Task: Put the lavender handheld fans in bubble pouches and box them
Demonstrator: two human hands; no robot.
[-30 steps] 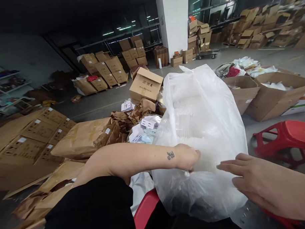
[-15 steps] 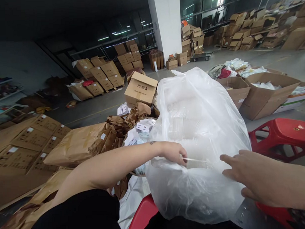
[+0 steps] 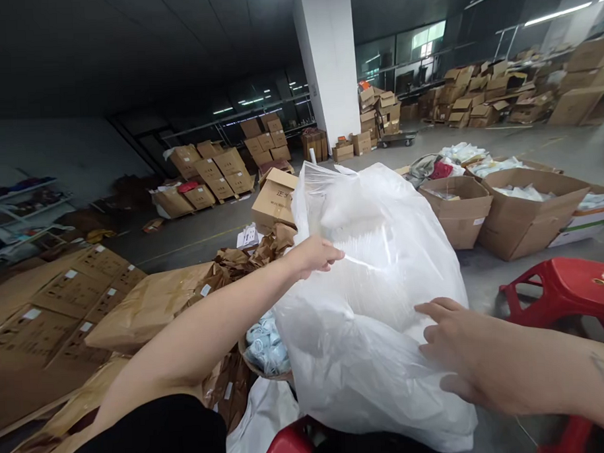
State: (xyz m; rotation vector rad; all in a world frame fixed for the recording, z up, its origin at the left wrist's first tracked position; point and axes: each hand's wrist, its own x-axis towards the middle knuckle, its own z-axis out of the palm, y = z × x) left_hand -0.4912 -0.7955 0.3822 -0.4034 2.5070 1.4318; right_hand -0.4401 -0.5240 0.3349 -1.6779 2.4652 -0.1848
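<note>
A big translucent white plastic bag (image 3: 380, 356) full of stacked clear plastic items stands in front of me, resting on a red stool (image 3: 290, 446). My left hand (image 3: 315, 254) is raised at the bag's upper left side, fingers pinched on a fold of the film. My right hand (image 3: 457, 343) lies against the bag's lower right side with the fingers spread and flat. Beside the bag on the left, a round basket (image 3: 265, 347) holds small pale blue packets.
Crumpled brown paper sacks (image 3: 156, 301) and flattened cartons (image 3: 47, 308) lie at the left. Open cardboard boxes (image 3: 524, 212) with white goods stand at the right, behind another red stool (image 3: 566, 290). A white pillar (image 3: 328, 60) and stacked cartons fill the far floor.
My left hand has climbed from the bag's lower front to its upper left, pulling the film up. The right hand stayed on the bag's right side. The view tilted upward.
</note>
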